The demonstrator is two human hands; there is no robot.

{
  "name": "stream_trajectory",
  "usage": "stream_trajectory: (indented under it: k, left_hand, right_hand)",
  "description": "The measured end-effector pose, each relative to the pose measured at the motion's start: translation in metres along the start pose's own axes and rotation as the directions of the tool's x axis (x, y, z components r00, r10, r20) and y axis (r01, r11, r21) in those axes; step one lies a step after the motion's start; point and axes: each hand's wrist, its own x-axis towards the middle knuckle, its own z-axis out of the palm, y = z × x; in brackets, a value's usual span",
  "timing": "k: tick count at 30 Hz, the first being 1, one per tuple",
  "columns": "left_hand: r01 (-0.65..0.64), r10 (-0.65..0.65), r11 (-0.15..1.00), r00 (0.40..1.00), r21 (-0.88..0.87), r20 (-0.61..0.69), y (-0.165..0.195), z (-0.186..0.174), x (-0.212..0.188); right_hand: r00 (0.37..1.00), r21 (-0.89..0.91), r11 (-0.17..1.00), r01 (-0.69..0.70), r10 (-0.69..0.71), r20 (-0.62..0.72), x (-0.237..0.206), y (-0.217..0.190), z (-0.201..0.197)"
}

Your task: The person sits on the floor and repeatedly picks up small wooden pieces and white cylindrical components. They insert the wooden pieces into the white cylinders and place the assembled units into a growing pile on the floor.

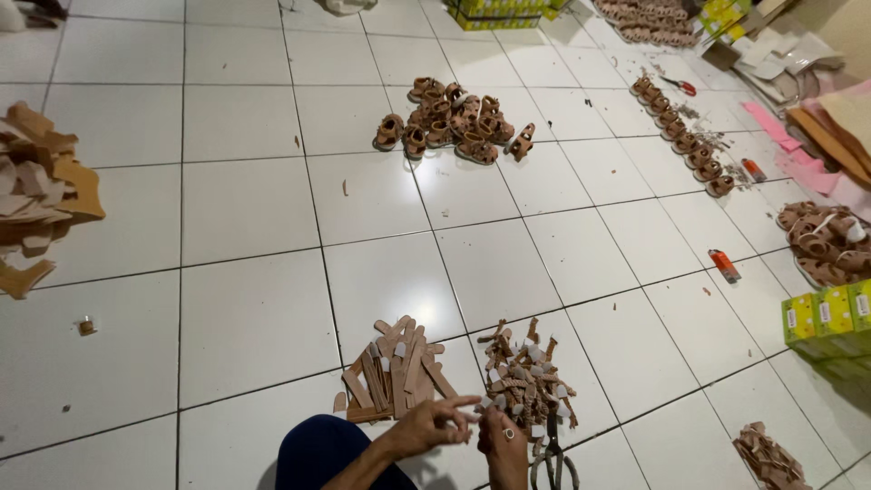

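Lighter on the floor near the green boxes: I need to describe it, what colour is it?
Orange, with a silver top. The lighter shows best in the head view.

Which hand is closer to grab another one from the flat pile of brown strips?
Probably the left hand. It sits right below the flat pile of strips, fingers stretched toward the right hand. The right hand lies under the other pile of strap pieces, beside the pliers.

You sit on a glossy white tiled floor (245, 209) that throws back the light. The tan straps (395, 367) before you look like matt leather, as do the small brown sandals (454, 122). The pliers (553, 463) are dull metal; the green boxes (830, 318) are smooth cardboard.
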Motion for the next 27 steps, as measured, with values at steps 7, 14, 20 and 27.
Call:
stream_trajectory:
  k: [7,14,20,27]
  left_hand:
    - [0.183,-0.186,0.982,0.979,-0.051,-0.08,-0.027,0.066,-0.062]
    - [0.269,-0.231,0.963,0.874,0.03,-0.426,-0.003,0.096,-0.075]
    - [0.157,-0.005,0.87,0.951,0.468,-0.309,0.018,0.112,-0.038]
    - [0.059,-0.029,0.884,0.997,0.463,-0.07,0.033,0.143,-0.019]
  right_hand:
    - [0.99,0.003,0.996,-0.089,0.088,0.11,-0.046,-0.016,-0.001]
    - [0.969,-0.416,0.899,0.136,-0.032,0.246,-0.065,0.011,-0.035]
    - [0.906,-0.532,0.79,0.304,-0.067,0.418,-0.076,-0.018,-0.05]
    - [0.889,-0.412,0.832,0.372,-0.191,0.417,-0.103,-0.072,-0.082]
